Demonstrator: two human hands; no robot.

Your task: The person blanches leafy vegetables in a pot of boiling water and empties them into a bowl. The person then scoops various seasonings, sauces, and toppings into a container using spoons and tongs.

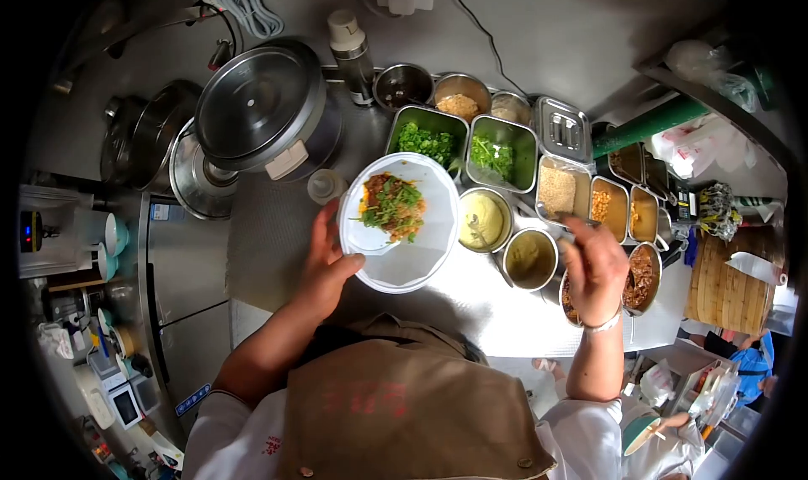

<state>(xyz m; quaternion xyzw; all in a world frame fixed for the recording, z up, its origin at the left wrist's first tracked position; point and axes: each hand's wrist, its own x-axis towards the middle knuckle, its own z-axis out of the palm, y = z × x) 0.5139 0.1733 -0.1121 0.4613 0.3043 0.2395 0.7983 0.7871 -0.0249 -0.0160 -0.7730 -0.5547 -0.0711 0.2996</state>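
My left hand [324, 257] grips the rim of a white bowl [412, 265], its thumb over the edge. Chopped greens and reddish-brown food [394, 206] lie inside the bowl. My right hand [596, 265] is closed above the metal containers at the right; its fingertips are by the tray of pale grains [557, 189], and what they hold is too small to name. Near it are a cup of greenish-brown paste [531, 259], a cup of pale yellow paste [484, 219] and a bowl of reddish-brown topping [641, 280].
Trays of chopped greens [427, 143] stand behind the bowl. A large lidded pot [257, 109] and a flask [350, 55] are at the back left. A wooden board [725, 290] with a cleaver [755, 268] lies far right. Another person's hand [673, 420] shows at the lower right.
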